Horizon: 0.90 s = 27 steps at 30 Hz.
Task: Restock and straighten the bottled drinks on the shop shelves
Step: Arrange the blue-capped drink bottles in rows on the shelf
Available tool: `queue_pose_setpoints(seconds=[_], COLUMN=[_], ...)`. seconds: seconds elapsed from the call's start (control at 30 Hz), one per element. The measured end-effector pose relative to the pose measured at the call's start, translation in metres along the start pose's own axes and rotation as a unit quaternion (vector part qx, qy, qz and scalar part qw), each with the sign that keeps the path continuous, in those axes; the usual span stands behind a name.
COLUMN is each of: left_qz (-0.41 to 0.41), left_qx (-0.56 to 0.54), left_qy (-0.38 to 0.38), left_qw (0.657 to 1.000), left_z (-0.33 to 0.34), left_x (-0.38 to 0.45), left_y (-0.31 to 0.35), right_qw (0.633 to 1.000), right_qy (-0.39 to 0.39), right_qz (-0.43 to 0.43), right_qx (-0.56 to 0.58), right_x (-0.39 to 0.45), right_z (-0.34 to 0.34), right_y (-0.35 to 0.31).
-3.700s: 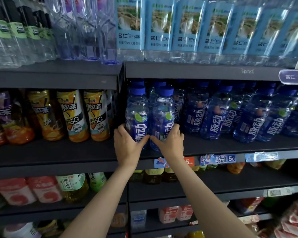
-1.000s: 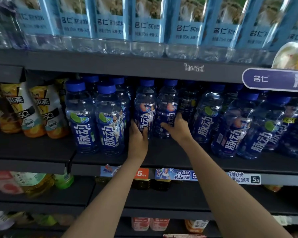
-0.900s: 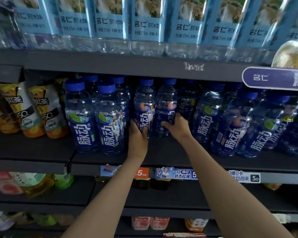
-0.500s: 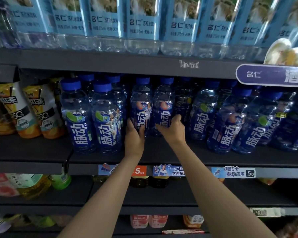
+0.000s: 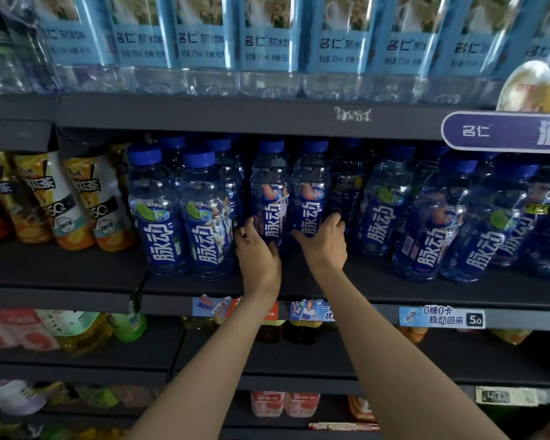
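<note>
Both hands reach onto the dark middle shelf (image 5: 394,290) among the blue-capped bottled drinks; the left hand (image 5: 257,252) curls round the base of one blue bottle (image 5: 270,198), and the right hand (image 5: 326,241) grips the base of its neighbouring bottle (image 5: 310,198), the two bottles standing upright and touching, set back from the shelf edge. To their left two more blue bottles (image 5: 185,217) stand further forward; yellow tea bottles (image 5: 77,201) sit on the adjoining shelf, and clear water bottles (image 5: 267,42) line the shelf above.
</note>
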State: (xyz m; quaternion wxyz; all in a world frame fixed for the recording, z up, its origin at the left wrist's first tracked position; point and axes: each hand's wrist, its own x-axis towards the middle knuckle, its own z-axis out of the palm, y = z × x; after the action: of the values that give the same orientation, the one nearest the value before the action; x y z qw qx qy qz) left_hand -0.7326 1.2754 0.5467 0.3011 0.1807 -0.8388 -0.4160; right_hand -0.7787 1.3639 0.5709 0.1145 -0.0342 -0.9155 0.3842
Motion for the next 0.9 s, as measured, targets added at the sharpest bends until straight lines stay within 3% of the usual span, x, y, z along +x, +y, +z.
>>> queue_pose_setpoints(seconds=[0.2, 0.4, 0.5, 0.57, 0.73, 0.9], left_qz=[-0.031, -0.026, -0.013, 0.031, 0.080, 0.094], left_qx=[0.026, 0.001, -0.034, -0.035, -0.023, -0.007], left_qy=[0.003, -0.020, 0.010, 0.021, -0.008, -0.027], left_qw=[0.999, 0.999, 0.999, 0.999, 0.997, 0.995], left_z=[-0.005, -0.005, -0.001, 0.002, 0.005, -0.003], left_x=[0.008, 0.006, -0.009, -0.021, -0.020, -0.020], left_y=[0.004, 0.001, 0.002, 0.005, 0.022, 0.017], right_qw=[0.998, 0.997, 0.992, 0.985, 0.991, 0.976], right_qy=[0.048, -0.022, 0.112, 0.164, 0.088, 0.131], right_qz=[-0.018, -0.037, -0.060, -0.031, 0.077, 0.144], right_qx=[-0.032, -0.060, -0.016, 0.031, 0.060, 0.097], right_x=[-0.012, -0.004, -0.017, -0.026, -0.001, 0.027], right_z=[0.005, -0.019, -0.041, -0.049, -0.045, -0.037], right_y=[0.002, -0.002, 0.015, 0.029, 0.044, 0.040])
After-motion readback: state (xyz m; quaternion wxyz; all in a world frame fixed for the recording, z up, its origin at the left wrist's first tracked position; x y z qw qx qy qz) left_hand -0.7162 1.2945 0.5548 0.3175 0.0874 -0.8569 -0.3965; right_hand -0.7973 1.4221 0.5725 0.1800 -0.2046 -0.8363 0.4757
